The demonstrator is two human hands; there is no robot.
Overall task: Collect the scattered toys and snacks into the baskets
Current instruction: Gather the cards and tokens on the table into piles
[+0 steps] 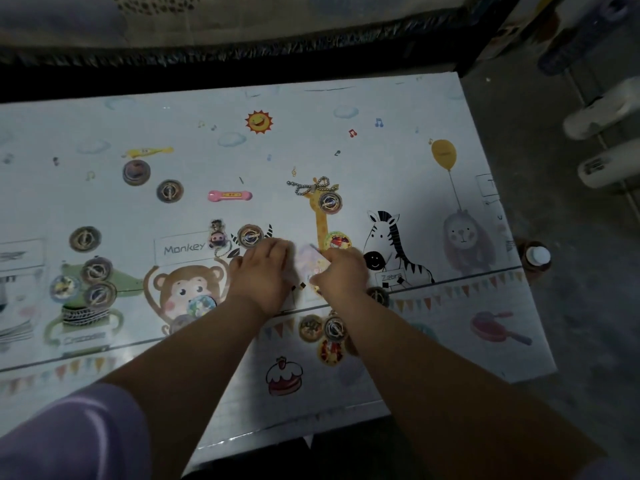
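Between my two hands lies a pale pinkish packet (311, 260), blurred and partly hidden by my fingers. My left hand (263, 273) curls over its left side and my right hand (341, 271) pinches its right edge. Several round printed discs lie scattered over the table: one (250, 236) just beyond my left hand, one (337, 242) beyond my right, a cluster (334, 330) under my right wrist, and a group (96, 270) at the left. A pink toy (229, 195), a yellow toy (147, 152), a bead chain (308, 187) and a small pig keychain (218, 235) lie farther back. No basket is in view.
The table (398, 109) has a glossy cover printed with cartoon animals. A dark frame runs along its far edge. To the right, on the floor, stand a capped brown bottle (536, 256) and white objects (606, 109).
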